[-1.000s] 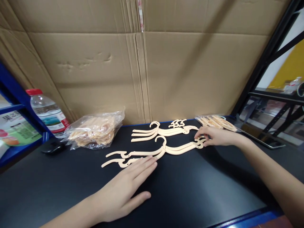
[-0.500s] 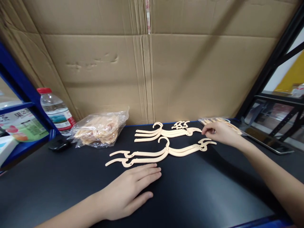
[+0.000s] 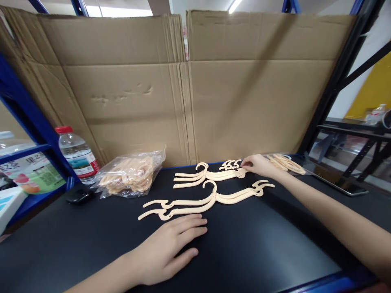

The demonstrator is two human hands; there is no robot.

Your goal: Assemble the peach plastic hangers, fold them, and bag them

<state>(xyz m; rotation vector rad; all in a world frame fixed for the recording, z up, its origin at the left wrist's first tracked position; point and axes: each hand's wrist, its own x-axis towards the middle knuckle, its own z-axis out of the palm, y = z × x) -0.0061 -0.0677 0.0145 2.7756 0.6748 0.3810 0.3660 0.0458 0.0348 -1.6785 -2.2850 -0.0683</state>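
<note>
Head view: rear hangers (image 3: 222, 176) and front hangers (image 3: 233, 199) lie on the tabletop (image 3: 259, 244), presumably light, stiff and smooth, best taken by an arm. Left hand (image 3: 166, 246) rests flat, fingers slightly spread; right hand (image 3: 259, 165) curls at the rear hangers' right end, any pinch indeterminable.

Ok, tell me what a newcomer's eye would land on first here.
Probably the pale hangers, lying in two groups mid-table, with the right hand at the far group's right end and the left hand palm down in front of the near one. Next, likely the red-capped bottle at the back left, beside a clear plastic bag.
</note>
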